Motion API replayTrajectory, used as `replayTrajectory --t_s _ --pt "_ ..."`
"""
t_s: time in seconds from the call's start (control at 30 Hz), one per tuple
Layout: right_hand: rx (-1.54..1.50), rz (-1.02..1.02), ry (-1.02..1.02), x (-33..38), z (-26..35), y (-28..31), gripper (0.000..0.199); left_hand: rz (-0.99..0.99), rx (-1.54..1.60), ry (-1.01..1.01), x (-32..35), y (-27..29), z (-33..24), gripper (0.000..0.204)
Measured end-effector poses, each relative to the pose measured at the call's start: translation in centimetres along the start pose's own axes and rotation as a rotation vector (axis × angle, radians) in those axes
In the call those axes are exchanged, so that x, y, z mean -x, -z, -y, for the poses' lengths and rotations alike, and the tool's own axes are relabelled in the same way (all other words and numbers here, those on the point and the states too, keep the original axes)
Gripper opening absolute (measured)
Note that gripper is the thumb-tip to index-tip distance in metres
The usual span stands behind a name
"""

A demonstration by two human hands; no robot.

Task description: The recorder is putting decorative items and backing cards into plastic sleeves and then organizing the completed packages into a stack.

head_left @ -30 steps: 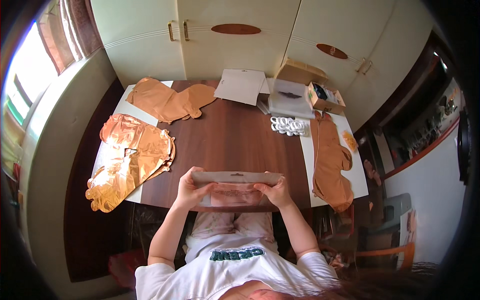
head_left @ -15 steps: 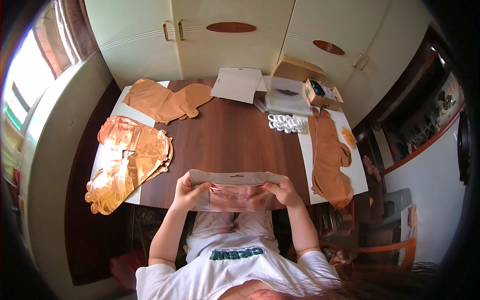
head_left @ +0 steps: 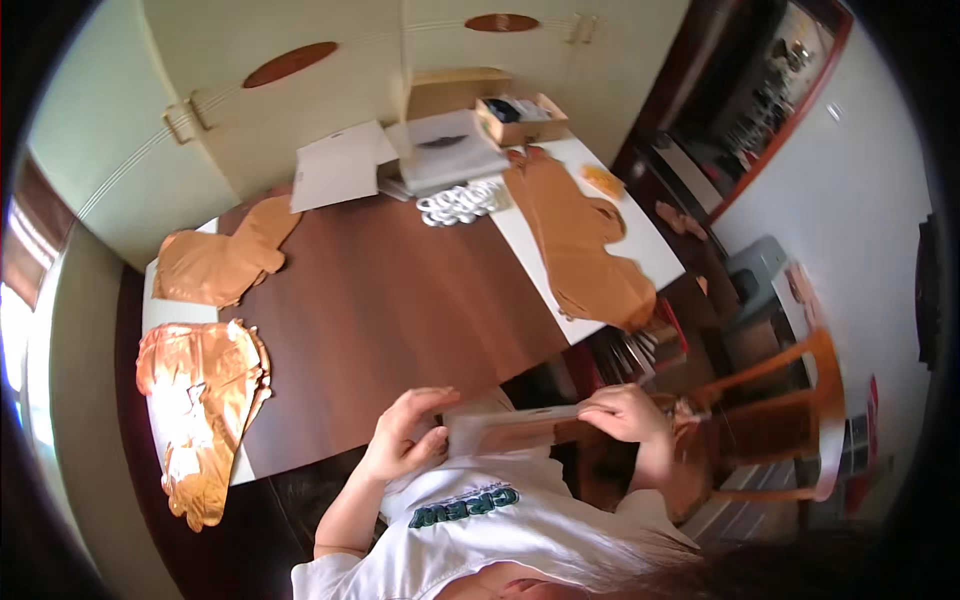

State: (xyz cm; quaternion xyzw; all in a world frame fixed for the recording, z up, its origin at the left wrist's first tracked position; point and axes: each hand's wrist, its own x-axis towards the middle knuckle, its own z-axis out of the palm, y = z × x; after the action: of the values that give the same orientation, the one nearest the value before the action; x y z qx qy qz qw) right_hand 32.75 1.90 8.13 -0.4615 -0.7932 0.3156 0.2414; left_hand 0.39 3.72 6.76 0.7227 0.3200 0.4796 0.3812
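A clear plastic bag (head_left: pixel 500 434), with a folded copper-coloured sheet inside and a hang hole in its top strip, is held over my lap just off the table's near edge. My right hand (head_left: pixel 632 416) pinches its right end. At its left end my left hand (head_left: pixel 408 436) has its fingers stretched and thumb apart, close beside the bag's edge; whether it touches is blurred. Shiny copper foil balloons (head_left: pixel 205 390) lie flat in a stack at the table's left corner. Matte copper-brown ones (head_left: pixel 215 265) lie beyond them, and more (head_left: pixel 575 245) lie on the right.
The brown table (head_left: pixel 385 310) has white side strips. White rings (head_left: pixel 460 203), pale card sheets (head_left: pixel 338 168), a stack of clear bags (head_left: pixel 450 150) and a small open box (head_left: pixel 522 128) stand along its far side. A wooden chair (head_left: pixel 765 415) is at my right.
The view has turned right. The bag has come down from the table edge toward my body and right. My left hand's fingers have come off the bag's left end and spread.
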Motion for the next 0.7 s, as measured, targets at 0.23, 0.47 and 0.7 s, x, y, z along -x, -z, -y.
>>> replayTrajectory --t_s 0.23,0.47,0.7 --pt "0.384 -0.429 -0.784 13.7 -4.2 3.3 0.026 0.397 0.659 -0.372 -3.7 0.0 -4.2 0.006" --pt "0.553 -0.550 -0.815 14.4 -10.8 3.2 0.031 0.536 0.870 -0.772 -4.7 -2.6 -8.0 0.013" --pt "0.758 -0.689 -0.657 11.4 -14.8 0.3 0.028 0.538 0.893 -0.842 -7.0 -2.3 -10.1 0.023"
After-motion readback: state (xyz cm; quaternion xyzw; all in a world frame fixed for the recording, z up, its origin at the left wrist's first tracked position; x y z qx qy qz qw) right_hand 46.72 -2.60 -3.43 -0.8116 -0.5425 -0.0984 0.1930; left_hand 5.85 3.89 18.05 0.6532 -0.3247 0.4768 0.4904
